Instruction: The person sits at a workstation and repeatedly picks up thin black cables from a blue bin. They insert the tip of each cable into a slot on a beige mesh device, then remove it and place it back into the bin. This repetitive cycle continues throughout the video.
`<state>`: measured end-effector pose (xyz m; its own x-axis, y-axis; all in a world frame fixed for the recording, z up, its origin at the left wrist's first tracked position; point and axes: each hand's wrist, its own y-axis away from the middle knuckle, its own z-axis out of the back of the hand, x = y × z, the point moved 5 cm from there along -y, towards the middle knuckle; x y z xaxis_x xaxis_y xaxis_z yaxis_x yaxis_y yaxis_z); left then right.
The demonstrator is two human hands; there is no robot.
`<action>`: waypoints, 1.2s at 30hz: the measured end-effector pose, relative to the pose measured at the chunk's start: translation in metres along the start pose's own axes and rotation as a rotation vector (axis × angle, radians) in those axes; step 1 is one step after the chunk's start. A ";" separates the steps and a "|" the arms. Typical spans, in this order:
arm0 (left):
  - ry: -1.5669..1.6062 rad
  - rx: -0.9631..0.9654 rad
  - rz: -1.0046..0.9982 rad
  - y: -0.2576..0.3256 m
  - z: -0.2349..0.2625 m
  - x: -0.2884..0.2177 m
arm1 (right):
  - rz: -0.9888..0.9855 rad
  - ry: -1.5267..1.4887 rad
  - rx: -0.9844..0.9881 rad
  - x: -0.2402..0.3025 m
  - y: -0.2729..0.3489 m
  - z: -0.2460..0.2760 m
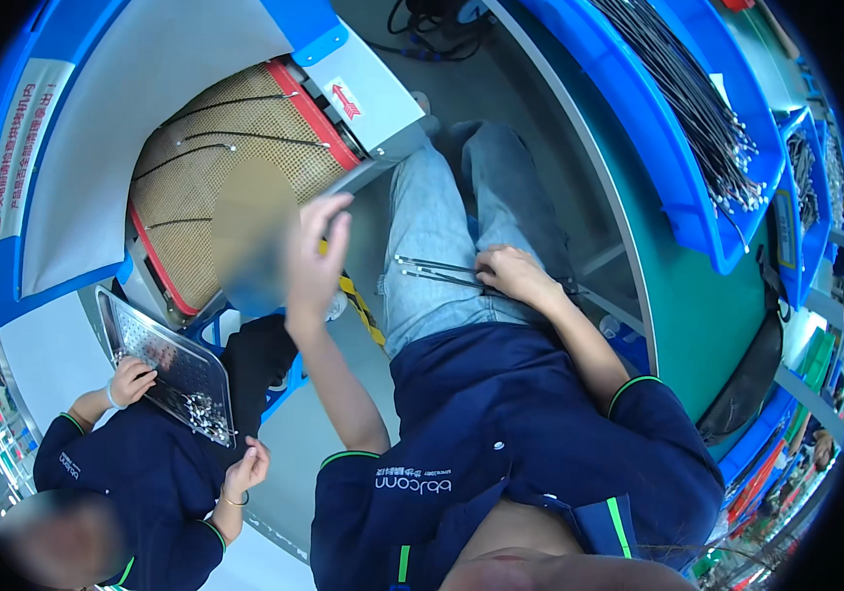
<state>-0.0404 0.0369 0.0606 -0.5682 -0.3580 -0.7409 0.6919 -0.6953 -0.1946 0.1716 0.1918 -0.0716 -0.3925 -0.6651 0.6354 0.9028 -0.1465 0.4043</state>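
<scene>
Right hand (512,275) is clamping thin black silver-tipped cables (438,265) over faded-blue denim jeans (432,219); left hand (315,261) is hovering empty, fingers apart; loosening pinch could be spilling cables.

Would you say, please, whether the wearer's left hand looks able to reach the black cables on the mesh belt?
Probably yes: the left hand looks open, near the mesh belt, with nothing visibly blocking the black cables on top, though the hand's height is hard to judge.
</scene>
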 end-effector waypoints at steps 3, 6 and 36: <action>0.097 0.155 0.150 0.040 -0.054 0.030 | -0.007 -0.023 -0.043 -0.006 0.000 0.000; 0.093 0.220 0.168 0.071 -0.086 0.046 | -0.022 -0.102 -0.087 0.000 0.004 0.010; 0.124 0.198 -0.018 0.069 -0.089 -0.004 | 0.429 -0.096 -0.369 0.063 -0.006 0.042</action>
<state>0.0493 0.0458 -0.0072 -0.5123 -0.2733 -0.8142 0.5743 -0.8139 -0.0881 0.1346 0.1814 -0.0065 0.0235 -0.6542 0.7560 0.9796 -0.1360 -0.1482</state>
